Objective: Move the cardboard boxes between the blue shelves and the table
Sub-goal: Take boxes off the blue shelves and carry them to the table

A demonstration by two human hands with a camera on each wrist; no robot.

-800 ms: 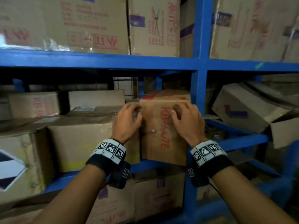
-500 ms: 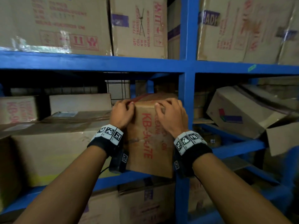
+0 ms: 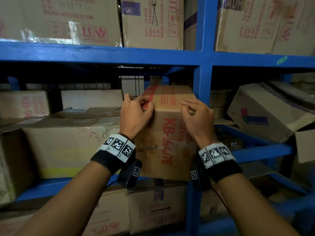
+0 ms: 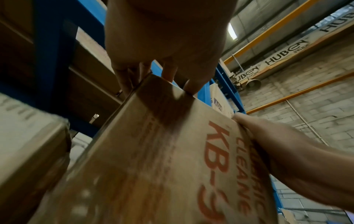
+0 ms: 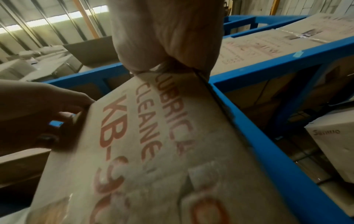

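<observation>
A tall cardboard box [image 3: 167,133] with red "KB-" lettering stands on the middle blue shelf [image 3: 51,186], tight against the blue upright post [image 3: 203,86]. Its front face sticks out past the shelf edge. My left hand [image 3: 139,108] curls its fingers over the box's top left corner. My right hand [image 3: 192,109] hooks over the top right edge. In the left wrist view my fingers [image 4: 168,72] grip the top edge of the box [image 4: 162,151]. The right wrist view shows my right hand [image 5: 168,50] holding the box [image 5: 153,151] beside the post.
A wide taped box [image 3: 68,142] sits directly left of the held one, with more boxes behind it. Right of the post a tilted box [image 3: 262,113] leans on its shelf. Large boxes [image 3: 150,23] fill the upper shelf, and others [image 3: 156,205] stand below.
Both hands slid from the box's front face up to its top edge and curled over it. The view has moved closer to the shelf.
</observation>
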